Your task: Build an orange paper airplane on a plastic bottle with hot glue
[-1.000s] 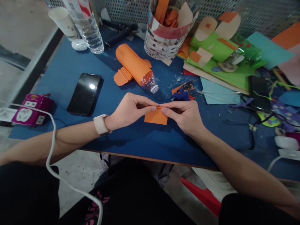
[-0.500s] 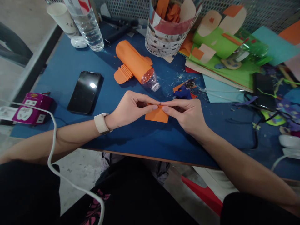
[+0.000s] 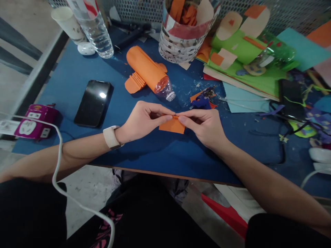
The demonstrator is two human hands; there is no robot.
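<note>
A small orange paper piece (image 3: 172,126) lies on the blue table (image 3: 160,155), near its front edge. My left hand (image 3: 143,119) pinches the paper's upper left edge with thumb and fingertips. My right hand (image 3: 204,125) pinches the same edge from the right, so the fingertips of both hands meet over the top fold. A pale watch (image 3: 111,137) is on my left wrist. Just beyond the hands lies a plastic bottle wrapped in orange paper (image 3: 150,73) with pleated orange fins at its sides.
A black phone (image 3: 93,102) lies left of the hands. A purple power strip (image 3: 32,121) with a white cable (image 3: 59,162) sits at the left edge. At the back stand a water bottle (image 3: 95,29), a paper cup (image 3: 67,23) and a woven basket (image 3: 183,39). Coloured paper sheets (image 3: 248,69) and a blue glue gun (image 3: 201,102) are on the right.
Both hands stay pinched on the orange paper; its visible part looks slightly shorter than a second ago. The view has shifted a little.
</note>
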